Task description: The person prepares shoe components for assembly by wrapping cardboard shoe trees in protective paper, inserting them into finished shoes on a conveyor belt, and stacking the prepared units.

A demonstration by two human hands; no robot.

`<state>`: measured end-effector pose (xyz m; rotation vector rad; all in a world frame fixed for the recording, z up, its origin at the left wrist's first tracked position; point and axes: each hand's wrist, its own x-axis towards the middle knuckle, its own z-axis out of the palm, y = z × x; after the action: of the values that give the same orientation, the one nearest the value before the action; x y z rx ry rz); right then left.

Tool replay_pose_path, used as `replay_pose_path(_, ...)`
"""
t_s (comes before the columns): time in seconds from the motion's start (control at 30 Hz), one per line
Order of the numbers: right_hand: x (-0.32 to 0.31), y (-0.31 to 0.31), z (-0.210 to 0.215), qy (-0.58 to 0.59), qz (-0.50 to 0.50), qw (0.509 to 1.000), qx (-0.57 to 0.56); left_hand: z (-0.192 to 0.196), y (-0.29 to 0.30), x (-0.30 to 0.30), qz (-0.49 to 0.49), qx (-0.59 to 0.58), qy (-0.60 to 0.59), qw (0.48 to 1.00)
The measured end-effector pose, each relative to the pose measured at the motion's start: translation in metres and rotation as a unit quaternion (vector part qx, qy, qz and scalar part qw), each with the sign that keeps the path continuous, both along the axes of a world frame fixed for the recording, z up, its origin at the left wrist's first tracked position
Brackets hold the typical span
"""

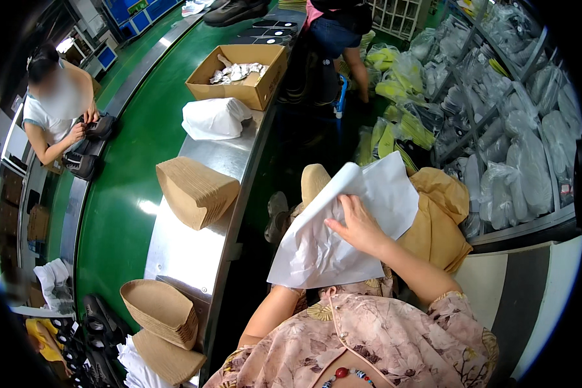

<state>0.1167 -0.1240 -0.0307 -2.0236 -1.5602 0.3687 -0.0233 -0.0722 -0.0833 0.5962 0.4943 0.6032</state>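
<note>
A white sheet of thin paper lies creased across my lap, its far edge raised. My right hand rests on top of it, thumb apart from the fingers and fingertips touching the paper. My left forearm runs beneath the sheet, which hides that hand and whatever it may hold. Beyond the sheet's far left edge shows the rounded end of a brown cardboard form. Crumpled brown paper sits beside the sheet on the right.
On the metal bench to my left stand nested brown cardboard forms, a white wrapped bundle and an open carton. Bagged insoles fill a rack at right. Across the green belt, a person handles dark shoes.
</note>
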Motion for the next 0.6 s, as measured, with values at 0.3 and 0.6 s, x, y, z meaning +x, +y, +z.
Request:
replay_pose_path(0.3,0.031,0.039,-0.001,0.056,0.045,0.989,-0.131,-0.002,0.007,0.007,0.044,-0.081,0.000,0.996)
replay_pose_path(0.6,0.044,0.043,-0.012,0.216,0.120,0.946,-0.210,0.001,0.017,0.001,-0.003,-0.056,-0.072,0.996)
